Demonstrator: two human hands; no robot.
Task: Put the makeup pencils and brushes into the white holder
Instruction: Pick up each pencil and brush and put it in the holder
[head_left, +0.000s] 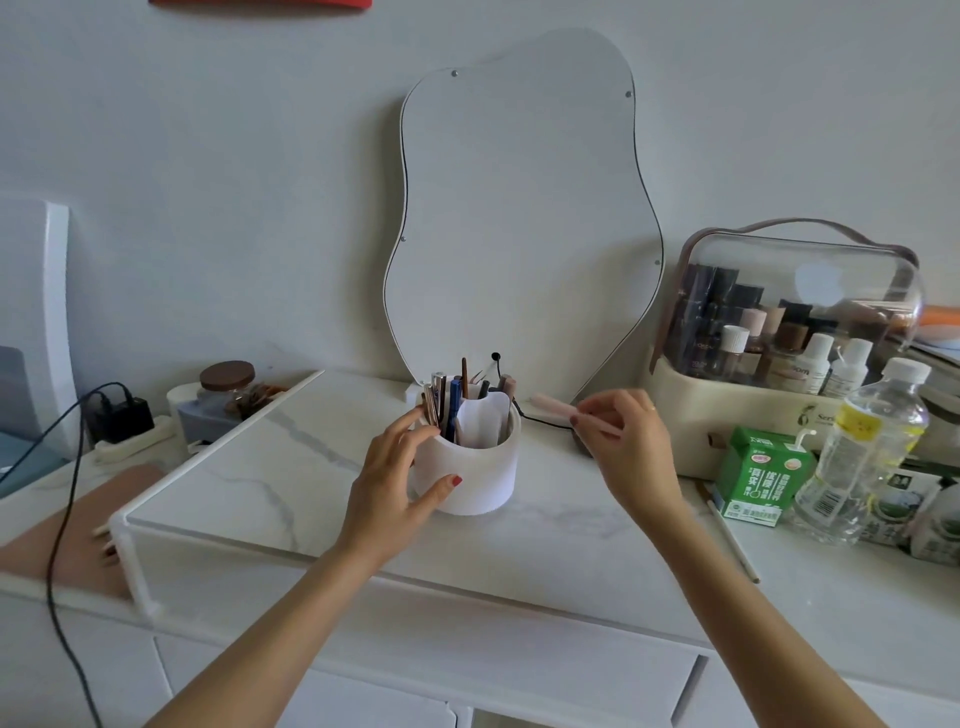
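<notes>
Left hand (400, 467): I am cupping the near-left wall of the white holder (470, 470), thumb on the front, fingers curling toward the rim; it is steadying, not lifting.
Right hand (631, 447): I am pinching a pale pink pencil (569, 411) between thumb and fingertips, near its right end; it is lying almost level, its free end pointing left toward the holder.
White holder: it is standing upright on the marble shelf (291, 483), already carrying a cluster of pencils and brushes (449, 397), mostly in the left compartment, around a white divider.
Step in hand, as I judge it: I am bringing the pink pencil over to drop it in.
Doing it well: I should be tipping the pencil upright before lowering, aiming at the emptier right side, and keeping the holder braced so the crowded stems are not knocked.
Thin brush (730, 540): it is lying on the tabletop to the right, near the green carton (761, 475); probably next.
Mirror (519, 218): it is leaning against the wall just behind the holder, so clearance there is tight.
</notes>
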